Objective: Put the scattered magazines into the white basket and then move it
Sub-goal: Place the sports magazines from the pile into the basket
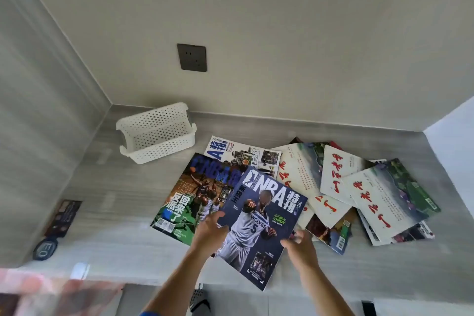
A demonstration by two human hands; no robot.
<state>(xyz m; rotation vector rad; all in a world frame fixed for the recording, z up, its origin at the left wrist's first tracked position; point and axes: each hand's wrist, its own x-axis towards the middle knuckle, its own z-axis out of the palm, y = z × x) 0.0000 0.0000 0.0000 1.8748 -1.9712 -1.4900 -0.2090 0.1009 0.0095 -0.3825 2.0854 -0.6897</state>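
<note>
A blue NBA magazine [259, 228] with a player in a Wolves jersey lies near the counter's front edge. My left hand [210, 232] grips its left edge and my right hand [298, 244] grips its right edge. Under it lies a second NBA magazine [189, 195] with a green and brown cover, and a third [241, 154] behind. To the right, several white magazines with red script [372, 187] overlap in a loose pile. The white perforated basket [156, 133] stands empty at the back left, near the wall corner.
The grey counter [115, 213] is bounded by a wall behind and a panel on the left. A dark wall socket [191, 57] sits above the basket. A dark card [64, 215] and a round black object [45, 249] lie at the left edge.
</note>
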